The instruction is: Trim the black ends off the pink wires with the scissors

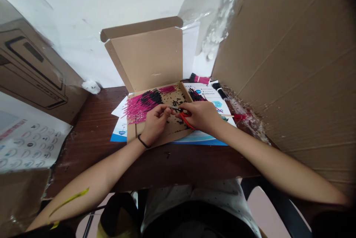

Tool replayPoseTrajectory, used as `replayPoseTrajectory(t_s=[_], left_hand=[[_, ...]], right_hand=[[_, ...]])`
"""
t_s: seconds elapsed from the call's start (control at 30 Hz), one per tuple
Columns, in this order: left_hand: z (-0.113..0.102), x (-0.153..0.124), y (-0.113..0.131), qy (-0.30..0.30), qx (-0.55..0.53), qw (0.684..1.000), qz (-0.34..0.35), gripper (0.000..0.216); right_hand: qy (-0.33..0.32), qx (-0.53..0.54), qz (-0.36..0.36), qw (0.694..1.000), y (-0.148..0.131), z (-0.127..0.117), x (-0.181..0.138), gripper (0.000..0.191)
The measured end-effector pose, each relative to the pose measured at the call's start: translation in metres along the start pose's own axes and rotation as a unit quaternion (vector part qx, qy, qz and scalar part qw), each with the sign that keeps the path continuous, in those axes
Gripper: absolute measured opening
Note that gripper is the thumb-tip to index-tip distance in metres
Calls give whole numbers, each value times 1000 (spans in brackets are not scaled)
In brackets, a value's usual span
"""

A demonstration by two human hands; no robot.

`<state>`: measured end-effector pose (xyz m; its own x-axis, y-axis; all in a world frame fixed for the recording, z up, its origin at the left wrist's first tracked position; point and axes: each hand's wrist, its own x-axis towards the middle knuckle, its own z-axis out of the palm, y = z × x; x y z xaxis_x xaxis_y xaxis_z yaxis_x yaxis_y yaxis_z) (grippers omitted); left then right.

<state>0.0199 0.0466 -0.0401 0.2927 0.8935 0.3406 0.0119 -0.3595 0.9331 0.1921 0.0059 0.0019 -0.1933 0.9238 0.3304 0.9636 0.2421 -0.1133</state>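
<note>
wooden desk (pixel 94 130): one cutter (pixel 185 119), two hands (pixel 202 116)

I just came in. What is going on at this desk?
A person sits at a wooden desk and works over an open cardboard box. The right hand grips a red-handled tool, its tip pointing at the left hand, whose fingers pinch a thin piece, too small to identify. Pink wires and black wires lie heaped in the box, which rests on printed sheets.
</note>
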Motion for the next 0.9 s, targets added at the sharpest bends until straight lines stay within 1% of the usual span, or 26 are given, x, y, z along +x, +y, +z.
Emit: replayPoseTrajectory(t_s=[0.37, 0.5, 0.63, 0.77, 0.9], left_hand=[[-2, 0, -3, -7, 7, 1000, -9, 30], [-2, -1, 1, -17, 21, 1000, -5, 30], [-3, -1, 5, -33, 44, 998, 14, 30], [-4, 0, 5, -30, 46, 998, 16, 30], [-4, 1, 4, -18, 44, 999, 4, 31]], right_hand=[[4, 11, -5, 1000, 0, -2, 0, 46], [-21, 2, -17, 1000, 2, -4, 1, 44], [-51, -19, -9, 998, 3, -9, 1, 40], [-36, -10, -1, 999, 3, -8, 1, 40], [-20, 10, -1, 1000, 2, -5, 0, 40]])
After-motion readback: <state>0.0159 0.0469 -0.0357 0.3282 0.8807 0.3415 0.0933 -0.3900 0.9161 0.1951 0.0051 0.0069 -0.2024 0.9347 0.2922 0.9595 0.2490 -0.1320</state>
